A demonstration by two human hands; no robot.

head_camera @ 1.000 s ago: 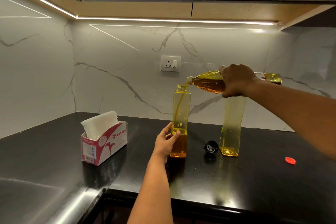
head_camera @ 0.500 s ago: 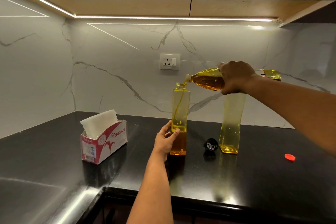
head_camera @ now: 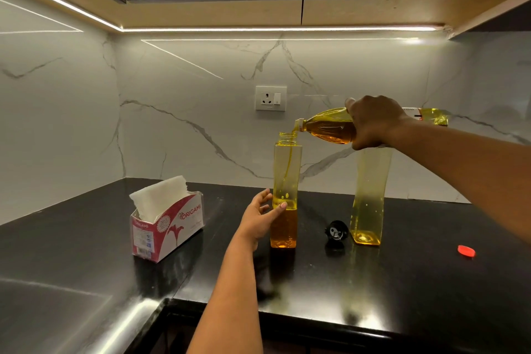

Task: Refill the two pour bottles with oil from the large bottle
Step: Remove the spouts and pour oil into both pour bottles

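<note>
**Oil pouring from the large bottle into one of two pour bottles**

Hidden or unclear: the right hand wraps round the middle of the large bottle, covering that part; only its neck end and its labelled base show. The top of the right pour bottle lies behind that hand and forearm — whether it carries a cap cannot be told. The small print on the tissue box is too fine to read.

Counts: two hands, three bottles, two loose caps, one tissue box, one wall socket.

The large bottle is held nearly level above the bench, its mouth over the open neck of the left pour bottle; a thin stream runs down inside. Amber oil fills roughly the lower third. The left hand steadies this bottle, thumb across its front face, fingers loosely spread beside it. The right pour bottle stands upright with a shallow layer of oil at its bottom.

A black cap lies between the two pour bottles; a red cap lies well apart to the right.
</note>
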